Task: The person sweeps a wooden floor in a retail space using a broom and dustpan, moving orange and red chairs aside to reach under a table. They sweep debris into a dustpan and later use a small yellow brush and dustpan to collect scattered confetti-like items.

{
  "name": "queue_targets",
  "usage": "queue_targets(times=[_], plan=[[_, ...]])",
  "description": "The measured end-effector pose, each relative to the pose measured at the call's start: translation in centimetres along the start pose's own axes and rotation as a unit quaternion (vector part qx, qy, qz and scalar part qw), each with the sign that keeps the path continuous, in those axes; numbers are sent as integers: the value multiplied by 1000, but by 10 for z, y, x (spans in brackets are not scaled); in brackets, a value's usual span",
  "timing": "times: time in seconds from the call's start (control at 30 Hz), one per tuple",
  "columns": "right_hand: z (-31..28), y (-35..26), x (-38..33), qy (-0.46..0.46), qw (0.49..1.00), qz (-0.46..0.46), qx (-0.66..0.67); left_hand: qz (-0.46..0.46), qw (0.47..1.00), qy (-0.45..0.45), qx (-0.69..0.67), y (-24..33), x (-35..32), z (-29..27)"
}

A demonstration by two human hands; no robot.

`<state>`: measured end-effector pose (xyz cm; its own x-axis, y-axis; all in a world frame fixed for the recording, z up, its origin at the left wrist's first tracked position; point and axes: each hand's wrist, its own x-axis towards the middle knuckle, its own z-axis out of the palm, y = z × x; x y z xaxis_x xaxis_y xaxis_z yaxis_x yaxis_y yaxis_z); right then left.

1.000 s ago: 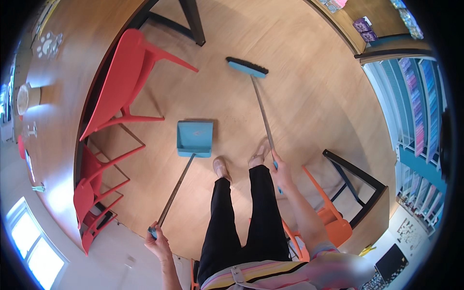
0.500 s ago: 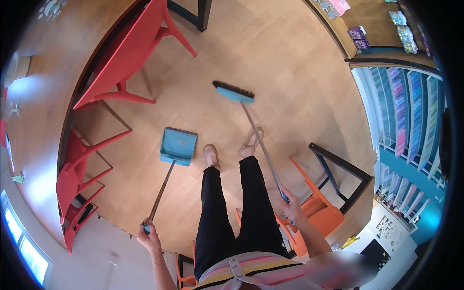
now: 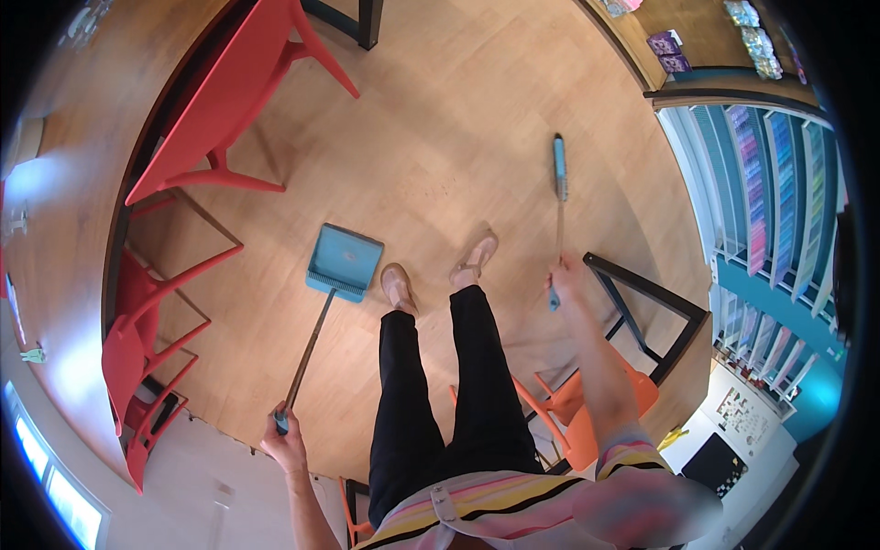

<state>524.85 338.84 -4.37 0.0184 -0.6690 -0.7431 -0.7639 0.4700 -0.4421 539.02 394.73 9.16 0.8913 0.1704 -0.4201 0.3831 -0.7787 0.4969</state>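
Note:
Fingers wrapped round its grip, my left hand holds the long handle of a blue dustpan. The pan is beside my left shoe, its open side facing away from me. My right hand is closed on the upper handle of a broom. The broom's blue head is out ahead to the right, seen edge-on; whether it touches the floor I cannot tell. A faint scatter of crumbs lies on the wood floor beyond my feet, between pan and broom.
Red chairs line a long wooden table on the left. An orange chair and a black-legged table stand close on my right. Shelves of colourful goods are at the far right.
My right hand has moved forward and right, swinging the broom head from above the crumbs to their right and turning it edge-on. The dustpan has shifted and turned slightly.

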Motion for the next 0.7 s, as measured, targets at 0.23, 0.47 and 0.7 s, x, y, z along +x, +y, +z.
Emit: queue_targets(times=[0.23,0.47,0.7], plan=[[66,28,-138,-100,995,13,2,19,999,-10,38,20,2,-2],[92,41,-200,-131,983,-53,-114,13,1000,-8,28,11,-1,0],[67,74,-245,-195,972,-39,-127,16,1000,-3,26,9,-3,2]])
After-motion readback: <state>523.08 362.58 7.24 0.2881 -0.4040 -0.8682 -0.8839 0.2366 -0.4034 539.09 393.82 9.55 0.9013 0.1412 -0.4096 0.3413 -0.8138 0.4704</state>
